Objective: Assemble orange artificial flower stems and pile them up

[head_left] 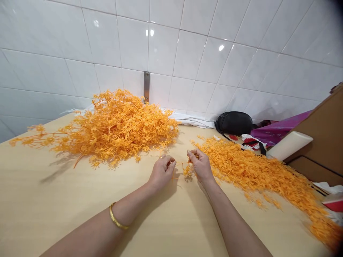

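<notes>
My left hand (162, 171) and my right hand (200, 165) meet over the middle of a pale wooden table (80, 210). Both pinch a small orange plastic sprig (184, 167) that spans the gap between their fingertips. A tall heap of orange plastic branches (115, 125) lies just beyond my left hand. A long, flatter spread of small orange pieces (262, 171) runs from my right hand toward the table's right edge. A gold bangle (115, 219) sits on my left wrist.
A white tiled wall (187, 53) backs the table, with a metal bracket (146, 85) on it. A black bag (233, 123), purple cloth (276, 130), a white roll (289, 144) and a brown cardboard box (321, 142) stand at the back right.
</notes>
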Available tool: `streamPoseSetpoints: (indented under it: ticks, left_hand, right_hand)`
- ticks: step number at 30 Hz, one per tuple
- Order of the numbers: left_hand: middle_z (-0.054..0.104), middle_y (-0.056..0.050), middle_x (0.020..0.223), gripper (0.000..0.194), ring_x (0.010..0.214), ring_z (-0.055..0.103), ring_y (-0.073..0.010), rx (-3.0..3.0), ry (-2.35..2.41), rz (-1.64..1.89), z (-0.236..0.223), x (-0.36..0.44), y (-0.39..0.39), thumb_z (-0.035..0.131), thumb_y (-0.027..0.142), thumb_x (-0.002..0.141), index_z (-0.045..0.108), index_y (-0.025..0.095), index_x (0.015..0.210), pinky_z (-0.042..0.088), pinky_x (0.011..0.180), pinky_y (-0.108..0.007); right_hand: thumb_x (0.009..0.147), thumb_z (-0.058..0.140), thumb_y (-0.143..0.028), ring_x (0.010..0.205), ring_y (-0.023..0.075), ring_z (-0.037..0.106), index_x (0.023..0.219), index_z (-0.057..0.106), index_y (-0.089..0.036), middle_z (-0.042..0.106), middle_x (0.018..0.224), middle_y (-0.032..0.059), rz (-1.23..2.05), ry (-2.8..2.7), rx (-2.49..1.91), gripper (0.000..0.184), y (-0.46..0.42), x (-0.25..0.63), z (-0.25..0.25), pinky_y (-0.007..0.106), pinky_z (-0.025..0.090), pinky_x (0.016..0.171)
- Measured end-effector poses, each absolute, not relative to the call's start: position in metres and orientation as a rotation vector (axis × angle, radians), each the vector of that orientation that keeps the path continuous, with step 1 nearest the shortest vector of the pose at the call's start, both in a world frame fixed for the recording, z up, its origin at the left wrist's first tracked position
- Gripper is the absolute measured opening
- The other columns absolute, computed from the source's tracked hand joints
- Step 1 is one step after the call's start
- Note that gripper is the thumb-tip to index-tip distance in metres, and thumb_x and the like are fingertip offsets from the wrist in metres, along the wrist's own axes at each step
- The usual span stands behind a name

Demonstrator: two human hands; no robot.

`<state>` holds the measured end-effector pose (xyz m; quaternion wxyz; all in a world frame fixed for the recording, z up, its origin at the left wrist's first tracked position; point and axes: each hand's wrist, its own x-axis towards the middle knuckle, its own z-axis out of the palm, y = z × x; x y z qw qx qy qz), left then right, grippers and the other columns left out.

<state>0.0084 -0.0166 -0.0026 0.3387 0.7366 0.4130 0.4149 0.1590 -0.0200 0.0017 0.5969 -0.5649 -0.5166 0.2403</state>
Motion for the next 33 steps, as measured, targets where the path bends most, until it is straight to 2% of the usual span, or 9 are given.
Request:
streamPoseSetpoints:
  ticks: [3, 6, 11, 15, 18, 21, 25, 29, 33]
  left_hand:
    - [0.056, -0.005, 0.075, 0.024, 0.069, 0.05, -0.0137, 1.847, 1.046, 1.068, -0.006, 0.01, -0.016, 0.043, 0.032, 0.076, 0.058, 0.015, 0.086, 0.038, 0.062, -0.025]
    - [0.057, -0.005, 0.073, 0.027, 0.064, 0.05, -0.0128, 1.717, 0.905, 0.973, -0.009, 0.013, -0.016, 0.043, 0.031, 0.077, 0.056, 0.014, 0.093, 0.039, 0.058, -0.024]
    - [0.054, -0.003, 0.059, 0.03, 0.056, 0.049, -0.0108, 1.532, 0.81, 0.951, -0.001, 0.015, -0.02, 0.037, 0.037, 0.079, 0.056, 0.013, 0.081, 0.038, 0.057, -0.024]
    - [0.041, 0.005, 0.046, 0.027, 0.042, 0.035, -0.0068, 1.516, 0.818, 0.862, 0.002, 0.016, -0.023, 0.051, 0.038, 0.071, 0.055, 0.014, 0.083, 0.027, 0.044, -0.021]
    - [0.034, 0.006, 0.044, 0.023, 0.04, 0.026, -0.0054, 1.557, 0.826, 0.848, -0.001, 0.017, -0.023, 0.053, 0.038, 0.07, 0.054, 0.015, 0.071, 0.019, 0.042, -0.021]
    - [0.029, 0.005, 0.044, 0.029, 0.041, 0.024, -0.0053, 1.595, 0.823, 0.86, -0.005, 0.017, -0.018, 0.048, 0.035, 0.072, 0.042, 0.016, 0.051, 0.017, 0.042, -0.022]
    - [0.025, 0.005, 0.044, 0.034, 0.042, 0.023, -0.0056, 1.604, 0.825, 0.891, -0.004, 0.018, -0.011, 0.05, 0.032, 0.07, 0.033, 0.017, 0.044, 0.017, 0.043, -0.023]
    - [0.03, 0.004, 0.044, 0.031, 0.043, 0.026, -0.0064, 1.548, 0.851, 0.916, -0.004, 0.014, -0.012, 0.051, 0.035, 0.068, 0.042, 0.015, 0.045, 0.019, 0.044, -0.023]
    - [0.038, 0.003, 0.05, 0.027, 0.046, 0.031, -0.0076, 1.483, 0.926, 0.981, -0.006, 0.006, -0.014, 0.05, 0.038, 0.068, 0.055, 0.014, 0.057, 0.023, 0.048, -0.023]
  right_hand:
    - [0.072, 0.054, -0.039, 0.049, 0.0088, 0.037, 0.061, 0.049, -0.018, 0.042, 0.052, -0.0051, 0.625, -1.288, -1.291, 0.025, -0.023, 0.148, 0.002, 0.021, 0.03, 0.048]
    - [0.074, 0.052, -0.038, 0.051, 0.0089, 0.039, 0.062, 0.049, -0.017, 0.044, 0.055, -0.0046, 0.674, -1.368, -1.264, 0.024, -0.023, 0.141, -0.002, 0.021, 0.031, 0.05]
    - [0.075, 0.05, -0.036, 0.053, 0.0092, 0.039, 0.063, 0.051, -0.017, 0.046, 0.056, -0.0039, 0.552, -1.397, -1.316, 0.022, -0.021, 0.141, -0.006, 0.021, 0.03, 0.05]
    - [0.074, 0.05, -0.036, 0.052, 0.0091, 0.038, 0.062, 0.05, -0.017, 0.044, 0.055, -0.0041, 0.494, -1.378, -1.341, 0.022, -0.019, 0.144, -0.008, 0.021, 0.029, 0.05]
    - [0.074, 0.051, -0.037, 0.05, 0.009, 0.038, 0.062, 0.05, -0.017, 0.044, 0.053, -0.0047, 0.565, -1.375, -1.326, 0.023, -0.019, 0.144, -0.011, 0.021, 0.029, 0.048]
    - [0.073, 0.051, -0.038, 0.049, 0.0089, 0.038, 0.062, 0.05, -0.017, 0.043, 0.052, -0.0049, 0.592, -1.371, -1.315, 0.024, -0.019, 0.143, -0.011, 0.021, 0.029, 0.047]
    - [0.074, 0.049, -0.037, 0.048, 0.0087, 0.036, 0.059, 0.048, -0.017, 0.041, 0.05, -0.005, 0.361, -1.25, -1.396, 0.025, -0.021, 0.143, -0.003, 0.021, 0.028, 0.047]
    - [0.073, 0.049, -0.036, 0.046, 0.0093, 0.041, 0.063, 0.047, -0.018, 0.044, 0.047, -0.0051, 0.22, -0.95, -1.432, 0.021, -0.018, 0.163, 0.006, 0.022, 0.033, 0.048]
    - [0.069, 0.052, -0.034, 0.042, 0.0081, 0.046, 0.07, 0.043, -0.019, 0.052, 0.056, -0.0043, 0.35, -0.509, -1.302, 0.018, -0.016, 0.193, 0.011, 0.022, 0.038, 0.046]
